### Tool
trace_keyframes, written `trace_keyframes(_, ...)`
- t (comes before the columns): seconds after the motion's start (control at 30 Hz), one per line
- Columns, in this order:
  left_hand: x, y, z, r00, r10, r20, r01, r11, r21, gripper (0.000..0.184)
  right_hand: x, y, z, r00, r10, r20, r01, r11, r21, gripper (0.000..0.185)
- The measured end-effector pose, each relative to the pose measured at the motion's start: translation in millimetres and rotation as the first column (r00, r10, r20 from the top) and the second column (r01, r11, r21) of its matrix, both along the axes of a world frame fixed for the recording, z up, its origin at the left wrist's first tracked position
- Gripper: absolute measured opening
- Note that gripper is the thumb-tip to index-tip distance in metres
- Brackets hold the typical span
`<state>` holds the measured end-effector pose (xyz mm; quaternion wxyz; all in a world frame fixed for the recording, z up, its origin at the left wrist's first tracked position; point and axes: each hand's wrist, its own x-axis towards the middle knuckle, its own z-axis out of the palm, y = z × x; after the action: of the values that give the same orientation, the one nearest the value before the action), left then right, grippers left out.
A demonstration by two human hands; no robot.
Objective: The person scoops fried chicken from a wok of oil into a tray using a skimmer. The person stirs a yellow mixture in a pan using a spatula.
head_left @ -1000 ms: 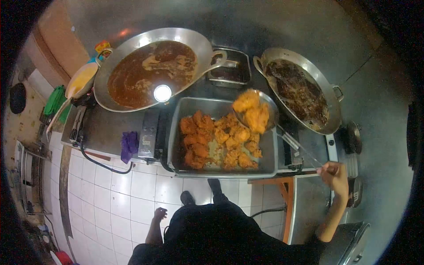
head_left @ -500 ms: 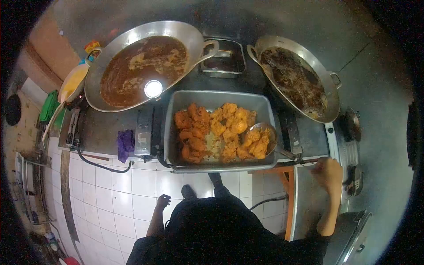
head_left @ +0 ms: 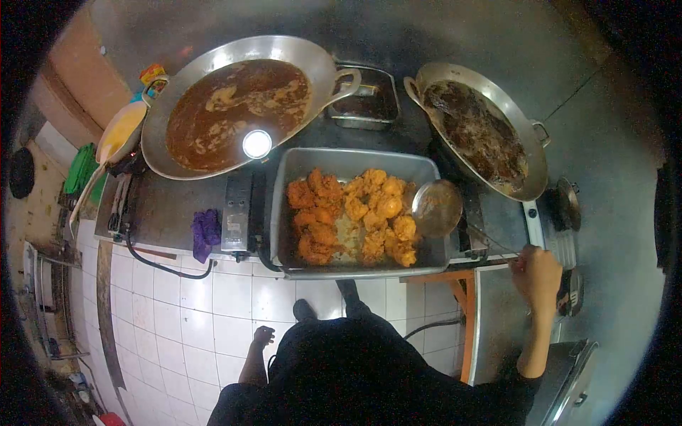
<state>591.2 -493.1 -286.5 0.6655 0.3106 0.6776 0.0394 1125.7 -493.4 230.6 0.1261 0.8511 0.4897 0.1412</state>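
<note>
My right hand (head_left: 538,275) is closed around the thin handle of a round metal skimmer (head_left: 437,208). The skimmer's bowl is tilted over the right side of a deep grey rectangular tub (head_left: 288,274), with no food visible in it. Pieces of golden fried chicken (head_left: 373,206) lie in the middle and right of the tub, some close to the skimmer's rim. Darker orange-brown fried pieces (head_left: 314,216) are heaped on the left. Low beside my body hangs my left hand (head_left: 263,336), its fingers apart and holding nothing.
Behind the tub stand a large wok (head_left: 153,153) of brown oil at left and another wok (head_left: 536,170) of dark bubbling oil at right. Between them is a small metal pan (head_left: 362,122). A purple cloth (head_left: 206,234) hangs at the counter's front edge.
The skimmer held fried chicken pieces and has now been tipped and raised; those pieces lie in the tub. My right hand has shifted slightly right. My left hand still hangs low.
</note>
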Motion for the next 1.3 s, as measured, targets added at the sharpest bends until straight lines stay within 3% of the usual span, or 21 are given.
trace_keyframes(0.07,3,7,0,1.000,0.007,0.023,-0.008,1.000,0.013,0.016,13,-12,0,0.999,0.023,-0.033,-0.021,0.998,0.062,0.017)
trace_keyframes(0.13,6,13,0,0.997,-0.004,0.076,0.002,1.000,0.017,0.016,23,-26,0,0.925,-0.160,-0.345,0.215,0.968,0.129,0.015)
trace_keyframes(0.2,8,20,0,0.995,0.013,0.101,-0.014,1.000,0.008,0.017,36,-40,-12,0.883,-0.168,-0.438,0.260,0.952,0.158,0.016)
trace_keyframes(0.27,11,26,1,0.994,-0.019,0.104,0.010,0.997,0.079,0.017,36,-42,-20,0.607,-0.001,-0.795,0.379,0.879,0.289,0.018)
trace_keyframes(0.3,12,28,2,0.994,-0.031,0.106,0.019,0.993,0.115,0.018,38,-43,-21,0.607,0.005,-0.795,0.373,0.881,0.291,0.018)
trace_keyframes(0.37,15,34,5,0.995,-0.028,0.091,0.015,0.990,0.140,0.018,29,-33,-11,0.444,0.038,-0.895,0.385,0.894,0.229,0.017)
trace_keyframes(0.47,17,36,7,0.998,0.007,0.062,-0.018,0.984,0.179,0.018,12,-8,6,0.433,0.181,-0.883,0.339,0.875,0.346,0.015)
trace_keyframes(0.6,19,25,8,0.992,0.110,0.055,-0.119,0.971,0.207,0.017,-11,53,57,0.489,0.194,-0.851,0.210,0.920,0.330,0.019)
trace_keyframes(0.67,17,11,3,0.992,0.125,-0.012,-0.120,0.969,0.216,0.018,-29,96,55,0.683,0.479,-0.552,0.017,0.745,0.667,0.024)
trace_keyframes(0.73,7,-10,5,0.944,0.247,0.216,-0.283,0.947,0.151,0.021,-54,153,79,0.832,0.391,-0.393,-0.155,0.845,0.512,0.029)
trace_keyframes(0.8,6,-30,-2,0.976,0.219,0.013,-0.219,0.966,0.138,0.022,-97,202,94,0.894,0.402,-0.198,-0.279,0.845,0.456,0.032)
trace_keyframes(0.87,1,-55,-14,0.966,0.256,-0.028,-0.251,0.962,0.109,0.025,-123,257,92,0.925,0.381,-0.001,-0.361,0.878,0.315,0.024)
trace_keyframes(1.0,6,-99,-7,0.917,0.389,-0.088,-0.392,0.920,-0.018,0.024,-160,344,71,0.853,0.493,0.171,-0.520,0.829,0.204,0.019)
trace_keyframes(1.1,10,-131,-7,0.847,0.531,-0.005,-0.530,0.844,-0.088,0.021,-174,387,52,0.840,0.520,0.153,-0.541,0.825,0.163,0.022)
trace_keyframes(1.13,13,-144,-4,0.945,0.320,-0.067,-0.316,0.947,0.059,0.021,-173,400,46,0.829,0.538,0.153,-0.558,0.814,0.162,0.022)
trace_keyframes(1.2,25,-162,-3,0.980,0.117,-0.160,-0.088,0.980,0.181,0.021,-169,422,38,0.853,0.521,-0.001,-0.515,0.842,0.160,0.027)
trace_keyframes(1.27,41,-164,15,0.944,0.267,-0.196,-0.247,0.962,0.119,0.023,-176,430,40,0.865,0.499,-0.051,-0.493,0.865,0.096,0.028)
trace_keyframes(1.3,54,-152,53,0.897,0.382,-0.223,-0.380,0.923,0.056,0.024,-177,437,37,0.878,0.442,-0.184,-0.449,0.893,0.003,0.026)
